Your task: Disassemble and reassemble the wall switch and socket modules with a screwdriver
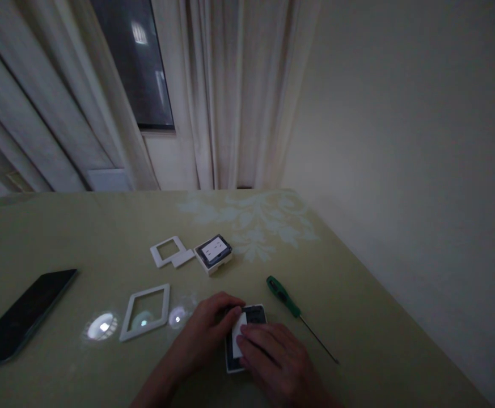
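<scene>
An electrical wall box (231, 362) lies low in the middle of the table, white-edged with a dark insert. A plain white panel (237, 340) sits over the insert, partly covered by my fingers. My left hand (208, 323) is closed on the box's upper left side, its fingertips at the top edge of the panel. From the right, my right hand (275, 357) has its fingers bent together on the panel and the box's right side; its thumb is mostly hidden. A screwdriver (283, 296) with a green handle lies to the right of the box, untouched, its tip pointing toward the lower right.
Farther back stands a second wall box with a white socket (214, 249). Beside it lie a small white plate (183, 259) and a white frame (157, 258). A larger white frame (123, 328) is nearer, left of my hands. A dark tablet-like slab (21, 317) lies far left; a wall (421, 198) borders the table's right.
</scene>
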Demonstrator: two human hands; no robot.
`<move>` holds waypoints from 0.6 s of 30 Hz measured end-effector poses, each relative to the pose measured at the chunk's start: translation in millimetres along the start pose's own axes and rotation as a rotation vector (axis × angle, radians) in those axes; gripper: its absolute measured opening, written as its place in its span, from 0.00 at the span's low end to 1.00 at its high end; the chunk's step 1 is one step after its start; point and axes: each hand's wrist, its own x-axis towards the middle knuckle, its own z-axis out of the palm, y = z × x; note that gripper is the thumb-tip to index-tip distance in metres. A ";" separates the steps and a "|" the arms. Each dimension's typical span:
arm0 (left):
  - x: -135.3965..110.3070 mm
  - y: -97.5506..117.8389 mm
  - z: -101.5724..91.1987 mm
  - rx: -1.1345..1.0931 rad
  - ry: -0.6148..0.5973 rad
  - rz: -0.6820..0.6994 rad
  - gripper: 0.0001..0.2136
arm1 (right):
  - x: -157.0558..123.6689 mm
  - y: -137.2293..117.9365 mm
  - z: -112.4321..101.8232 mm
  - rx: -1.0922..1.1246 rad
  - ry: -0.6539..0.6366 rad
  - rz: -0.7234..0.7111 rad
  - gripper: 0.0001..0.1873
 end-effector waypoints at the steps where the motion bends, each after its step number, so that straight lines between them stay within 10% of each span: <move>1: 0.1 0.8 -0.2 -0.003 0.001 -0.004 0.15 | 0.3 0.0 -0.3 -0.009 0.013 -0.005 0.11; 18: -1.9 11.8 -2.9 0.014 -0.028 -0.011 0.14 | 4.6 2.6 -10.6 0.111 -0.096 0.007 0.11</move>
